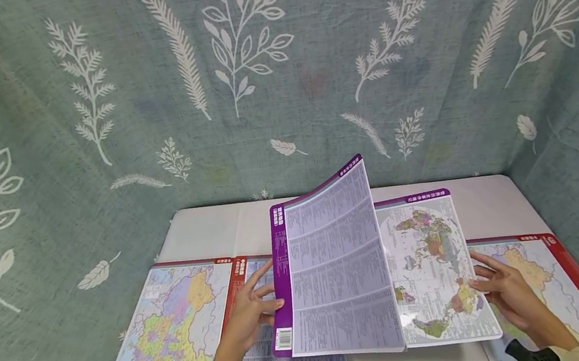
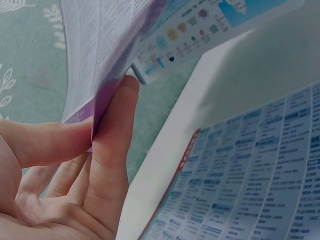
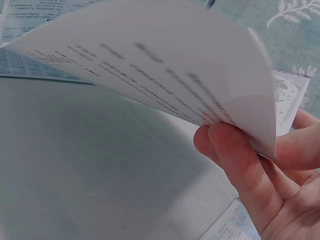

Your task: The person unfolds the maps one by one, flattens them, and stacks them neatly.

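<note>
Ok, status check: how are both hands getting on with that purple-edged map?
Left hand and right hand pinching opposite edges. Purple-edged map held up, part-open. One red-edged map left, another right; nothing visibly blocking.

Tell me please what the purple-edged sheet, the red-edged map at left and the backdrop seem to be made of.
Purple-edged sheet: laminated paper or thin plastic, I cannot tell which; glossy, as it bends smoothly and shows sheen.
Left red-edged map: probably similar; glare shows near its lower edge.
Backdrop: apparently fabric, matte, with soft wrinkles and woven-looking texture.
</note>
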`<state>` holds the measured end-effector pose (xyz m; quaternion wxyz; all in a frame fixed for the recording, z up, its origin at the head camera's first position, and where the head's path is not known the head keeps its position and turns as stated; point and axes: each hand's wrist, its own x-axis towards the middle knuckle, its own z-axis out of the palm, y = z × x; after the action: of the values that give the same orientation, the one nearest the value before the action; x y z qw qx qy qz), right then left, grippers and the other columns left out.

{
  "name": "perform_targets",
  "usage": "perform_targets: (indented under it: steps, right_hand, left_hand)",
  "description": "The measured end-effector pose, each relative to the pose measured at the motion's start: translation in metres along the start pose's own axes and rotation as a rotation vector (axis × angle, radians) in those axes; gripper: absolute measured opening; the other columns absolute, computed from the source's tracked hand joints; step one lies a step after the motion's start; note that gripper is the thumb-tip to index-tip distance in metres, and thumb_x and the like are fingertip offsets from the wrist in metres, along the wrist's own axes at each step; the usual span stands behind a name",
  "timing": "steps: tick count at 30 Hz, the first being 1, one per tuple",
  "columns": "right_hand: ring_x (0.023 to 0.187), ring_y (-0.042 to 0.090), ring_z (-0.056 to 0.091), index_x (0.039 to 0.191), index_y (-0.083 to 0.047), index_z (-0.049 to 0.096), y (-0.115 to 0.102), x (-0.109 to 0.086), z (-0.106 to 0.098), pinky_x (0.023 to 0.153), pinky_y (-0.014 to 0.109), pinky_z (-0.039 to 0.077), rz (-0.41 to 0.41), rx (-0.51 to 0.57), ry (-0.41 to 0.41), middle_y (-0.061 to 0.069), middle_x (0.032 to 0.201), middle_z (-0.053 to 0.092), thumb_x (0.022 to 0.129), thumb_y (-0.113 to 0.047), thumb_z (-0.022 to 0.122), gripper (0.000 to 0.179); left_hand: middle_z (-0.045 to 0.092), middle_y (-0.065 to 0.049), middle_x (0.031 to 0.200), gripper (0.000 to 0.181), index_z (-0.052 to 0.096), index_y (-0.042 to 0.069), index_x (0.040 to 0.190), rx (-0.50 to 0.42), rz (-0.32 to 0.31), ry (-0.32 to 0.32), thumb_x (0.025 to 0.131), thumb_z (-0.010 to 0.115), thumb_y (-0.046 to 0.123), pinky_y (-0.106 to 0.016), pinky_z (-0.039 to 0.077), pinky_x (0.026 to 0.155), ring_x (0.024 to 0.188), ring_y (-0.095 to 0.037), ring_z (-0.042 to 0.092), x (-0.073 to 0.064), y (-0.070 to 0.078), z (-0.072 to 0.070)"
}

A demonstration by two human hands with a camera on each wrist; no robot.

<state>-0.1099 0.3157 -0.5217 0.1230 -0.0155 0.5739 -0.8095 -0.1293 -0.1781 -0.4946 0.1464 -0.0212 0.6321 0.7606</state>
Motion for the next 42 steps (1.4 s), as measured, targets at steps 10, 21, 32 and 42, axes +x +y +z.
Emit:
perform_targets:
  steps: [10,21,32,42]
  right_hand:
    - [0.1,0.017,0.065,0.127,-0.029,0.055,-0.005,0.005,-0.003,0.076,0.031,0.055,-0.041,0.077,-0.04,-0.001,0.114,0.066,0.092,0.014,0.044,0.057]
    - [0.1,0.019,0.065,0.127,-0.027,0.056,-0.007,0.006,-0.011,0.076,0.034,0.055,-0.058,0.134,-0.048,0.001,0.114,0.065,0.092,0.016,0.042,0.058]
    - [0.103,0.018,0.063,0.131,-0.024,0.054,-0.009,0.009,-0.016,0.078,0.031,0.054,-0.098,0.17,-0.083,0.002,0.117,0.064,0.093,0.018,0.037,0.059]
    - [0.098,0.019,0.066,0.128,-0.026,0.056,-0.011,0.009,-0.019,0.075,0.034,0.055,-0.075,0.144,-0.035,0.001,0.113,0.066,0.093,0.016,0.041,0.057]
  left_hand:
    - [0.066,-0.016,0.107,0.082,0.038,0.026,0.144,-0.016,-0.008,0.032,0.077,0.066,-0.012,-0.032,0.054,0.051,0.082,-0.032,0.068,0.004,0.005,-0.001]
    - [0.065,-0.018,0.109,0.08,0.041,0.026,0.143,-0.012,-0.012,0.063,0.077,0.064,-0.013,-0.027,0.052,0.047,0.081,-0.031,0.068,0.007,0.006,-0.004]
    - [0.065,-0.017,0.109,0.078,0.04,0.025,0.144,0.001,0.018,0.087,0.078,0.063,-0.012,-0.026,0.051,0.046,0.081,-0.03,0.068,0.007,0.006,-0.011]
    - [0.065,-0.015,0.104,0.08,0.042,0.026,0.142,-0.039,-0.008,0.111,0.077,0.064,-0.014,-0.028,0.053,0.048,0.077,-0.028,0.068,0.011,0.006,-0.017]
